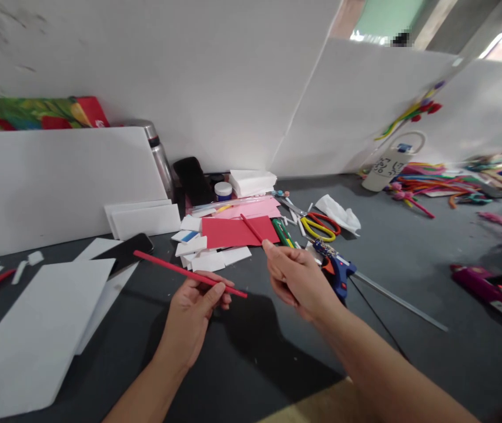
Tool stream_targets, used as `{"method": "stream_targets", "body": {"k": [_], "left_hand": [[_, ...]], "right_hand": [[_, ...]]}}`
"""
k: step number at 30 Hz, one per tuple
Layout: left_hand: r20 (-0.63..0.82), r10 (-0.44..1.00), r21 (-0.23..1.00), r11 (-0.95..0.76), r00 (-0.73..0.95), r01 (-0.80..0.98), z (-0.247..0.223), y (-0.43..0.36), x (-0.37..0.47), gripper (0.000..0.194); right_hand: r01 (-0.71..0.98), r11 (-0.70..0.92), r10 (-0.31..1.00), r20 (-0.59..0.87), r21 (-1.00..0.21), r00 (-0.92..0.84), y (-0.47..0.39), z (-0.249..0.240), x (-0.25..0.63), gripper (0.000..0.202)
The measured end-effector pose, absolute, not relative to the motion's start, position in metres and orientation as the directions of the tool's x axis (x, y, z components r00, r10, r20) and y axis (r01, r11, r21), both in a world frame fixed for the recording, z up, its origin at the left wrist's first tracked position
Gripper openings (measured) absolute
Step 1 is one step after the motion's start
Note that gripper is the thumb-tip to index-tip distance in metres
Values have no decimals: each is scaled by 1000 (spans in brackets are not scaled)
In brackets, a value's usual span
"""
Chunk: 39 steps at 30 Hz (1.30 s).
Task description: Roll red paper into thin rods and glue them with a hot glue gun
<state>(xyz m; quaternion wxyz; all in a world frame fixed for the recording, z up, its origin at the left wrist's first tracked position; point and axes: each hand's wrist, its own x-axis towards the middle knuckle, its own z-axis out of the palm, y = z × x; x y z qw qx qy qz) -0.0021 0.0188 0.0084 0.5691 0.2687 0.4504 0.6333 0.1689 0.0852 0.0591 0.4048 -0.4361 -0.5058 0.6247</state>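
The left hand (189, 320) holds a long red stick (167, 264) between thumb and fingers, above the near middle of the desk (414, 252), its one end pointing far left, the other near right. The right hand (297, 279) pinches a second red stick (251, 228), which points far left and overlaps the red paper (220, 233) beyond; I cannot tell whether they touch. Just right of that hand lies a blue glue gun (342, 277), with yellow-handled scissors (317, 230) farther off. White boards (34, 335) lie at the near left, partly over a dark phone (131, 251).
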Motion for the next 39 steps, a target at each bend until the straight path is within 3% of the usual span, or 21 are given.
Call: {"method": "stream_targets", "body": {"k": [5,9,17,20,25,26,28,33,36,39], "left_hand": [[-156,960,901,42,-232,-432,7,19,-3,18],[-169,954,916,60,-246,-398,4,22,-3,18],[-189,943,945,98,-273,-312,-3,21,-2,21],[-213,939,935,115,-271,-336,1,20,0,23],[-270,923,872,113,-276,-475,6,21,1,23],[-271,923,864,109,-273,-491,6,22,0,23],[-261,930,862,103,-260,-497,6,22,-1,21],[-235,940,877,94,-249,-471,5,21,-3,20],[-228,943,885,96,-242,-456,4,20,-3,20],[-210,951,899,97,-227,-428,3,19,-4,20]], "right_hand": [[-45,-162,912,-132,-986,-388,82,25,169,37],[74,-182,876,-196,-981,-440,82,20,171,28],[209,248,872,125,-946,-474,73,17,165,13],[296,424,839,249,-856,-484,66,17,162,21],[465,726,685,479,-506,-549,58,21,161,26],[465,737,675,493,-491,-549,59,23,162,25],[450,681,731,489,-578,-476,63,25,166,22],[443,334,942,285,-832,-175,84,24,180,29],[406,241,961,157,-882,-229,93,21,184,20],[381,252,921,100,-890,-376,97,18,184,20]]}}
